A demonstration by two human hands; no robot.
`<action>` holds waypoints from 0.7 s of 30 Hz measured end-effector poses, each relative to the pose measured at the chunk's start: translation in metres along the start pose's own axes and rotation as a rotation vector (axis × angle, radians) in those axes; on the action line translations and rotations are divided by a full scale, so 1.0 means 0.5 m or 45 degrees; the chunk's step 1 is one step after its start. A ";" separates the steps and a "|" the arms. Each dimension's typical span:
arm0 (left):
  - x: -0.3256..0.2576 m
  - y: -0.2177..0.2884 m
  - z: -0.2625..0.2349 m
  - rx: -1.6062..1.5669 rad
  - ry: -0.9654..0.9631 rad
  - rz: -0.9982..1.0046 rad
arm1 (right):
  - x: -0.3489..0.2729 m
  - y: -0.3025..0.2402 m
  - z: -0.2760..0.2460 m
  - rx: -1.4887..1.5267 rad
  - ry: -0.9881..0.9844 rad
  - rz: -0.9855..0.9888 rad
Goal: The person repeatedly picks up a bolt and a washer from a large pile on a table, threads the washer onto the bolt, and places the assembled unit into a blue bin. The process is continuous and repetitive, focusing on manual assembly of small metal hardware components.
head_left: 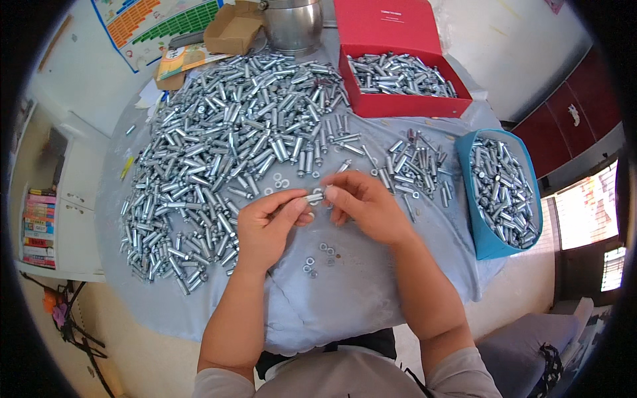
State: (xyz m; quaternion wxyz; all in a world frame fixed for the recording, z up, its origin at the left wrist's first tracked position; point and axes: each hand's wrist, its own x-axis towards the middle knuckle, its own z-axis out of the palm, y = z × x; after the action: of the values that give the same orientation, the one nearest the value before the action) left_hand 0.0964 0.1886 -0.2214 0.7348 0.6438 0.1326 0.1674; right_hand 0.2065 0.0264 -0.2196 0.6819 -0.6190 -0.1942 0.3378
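My left hand (267,227) and my right hand (365,204) meet over the middle of the cloth-covered table (371,278). Between their fingertips they pinch one small silver anchor bolt (316,197), held level. Just below the hands lie several loose washers and nuts (318,257). A few more washers (279,180) lie just beyond the fingertips. A wide heap of silver anchor bolts (232,146) spreads to the left and ahead of my left hand. A smaller scatter of bolts (415,166) lies to the right of my right hand.
A red cardboard box (405,105) holding bolts stands at the back right, its lid up. A blue bin (491,242) full of bolts sits at the right edge. A steel pot (292,25), a brown carton (232,30) and papers (182,58) lie at the back.
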 end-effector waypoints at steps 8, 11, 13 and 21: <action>-0.001 -0.008 0.003 -0.018 -0.052 0.021 | 0.005 0.009 0.003 0.120 0.072 -0.158; 0.000 -0.008 -0.001 -0.036 -0.055 -0.019 | -0.001 -0.013 -0.003 0.103 0.052 0.131; 0.000 -0.006 0.000 -0.025 -0.059 -0.033 | 0.001 0.000 -0.005 0.070 0.020 0.000; -0.001 -0.006 -0.002 -0.060 -0.087 -0.041 | 0.004 0.003 -0.015 0.037 0.000 0.110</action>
State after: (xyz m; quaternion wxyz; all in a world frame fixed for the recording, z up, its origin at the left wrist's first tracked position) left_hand 0.0960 0.1890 -0.2243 0.7564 0.6294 0.1139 0.1366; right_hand 0.2125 0.0226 -0.2223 0.6756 -0.6169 -0.1625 0.3696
